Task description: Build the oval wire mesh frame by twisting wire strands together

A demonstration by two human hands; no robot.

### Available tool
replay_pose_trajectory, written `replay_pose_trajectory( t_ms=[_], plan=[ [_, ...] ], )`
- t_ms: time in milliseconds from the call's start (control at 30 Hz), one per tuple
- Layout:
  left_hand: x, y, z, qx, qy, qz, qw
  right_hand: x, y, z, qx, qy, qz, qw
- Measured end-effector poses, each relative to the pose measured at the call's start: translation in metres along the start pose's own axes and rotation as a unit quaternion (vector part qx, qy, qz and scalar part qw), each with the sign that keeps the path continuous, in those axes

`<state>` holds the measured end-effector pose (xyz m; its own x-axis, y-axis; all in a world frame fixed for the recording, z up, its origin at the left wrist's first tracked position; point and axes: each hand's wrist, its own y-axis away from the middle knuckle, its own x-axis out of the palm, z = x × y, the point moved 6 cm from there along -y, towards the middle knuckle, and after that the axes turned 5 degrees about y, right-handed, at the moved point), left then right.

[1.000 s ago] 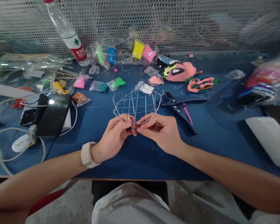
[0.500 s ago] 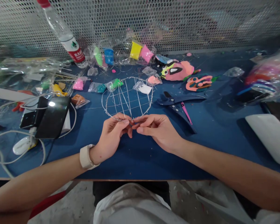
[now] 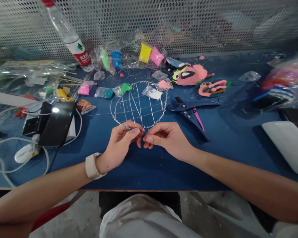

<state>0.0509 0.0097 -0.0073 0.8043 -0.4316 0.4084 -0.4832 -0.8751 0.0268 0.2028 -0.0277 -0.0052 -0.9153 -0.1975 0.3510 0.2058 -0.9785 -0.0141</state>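
Note:
A round silver wire frame [image 3: 139,103] stands tilted at the middle of the desk, its rim twisted and several straight wires strung across it. My left hand [image 3: 123,140] pinches the near edge of the rim between thumb and fingers. Just to the right, my right hand [image 3: 167,137] is closed, thumb against fingertips, at a short wire end by the same edge. The fingertips largely hide that wire end. To the right of the frame lie dark blue cutters [image 3: 188,112] with a pink strip on them.
Bagged clay, including yellow clay [image 3: 145,53], lies along the back beside a water bottle [image 3: 76,49]. Colourful clay figures [image 3: 190,75] rest at back right. Phones [image 3: 57,124] and white cables are on the left, a white case [image 3: 288,145] on the right. A perforated metal panel [image 3: 201,26] stands behind.
My right hand has drawn slightly down from the rim, its fingers curling more. The wire frame has shifted a little to the right and tipped more upright, with my left hand still on it.

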Motion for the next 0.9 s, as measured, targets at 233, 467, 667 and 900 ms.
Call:
replay_pose_trajectory(
  t_ms=[233,467,667,900],
  plan=[
    [-0.001,0.0,0.0,-0.006,-0.025,0.007,1.0,-0.002,-0.001,-0.003,0.051,-0.005,-0.024,0.998],
    [0.0,0.0,-0.001,-0.011,-0.051,0.011,0.999,-0.002,0.003,-0.002,0.016,0.076,-0.028,0.997],
    [0.002,0.0,-0.004,-0.013,0.004,0.008,1.0,-0.006,0.008,0.003,-0.025,0.129,-0.065,0.989],
    [-0.001,0.0,-0.005,-0.009,0.016,-0.007,1.0,-0.01,0.006,0.006,-0.019,0.075,-0.094,0.993]
  ],
)
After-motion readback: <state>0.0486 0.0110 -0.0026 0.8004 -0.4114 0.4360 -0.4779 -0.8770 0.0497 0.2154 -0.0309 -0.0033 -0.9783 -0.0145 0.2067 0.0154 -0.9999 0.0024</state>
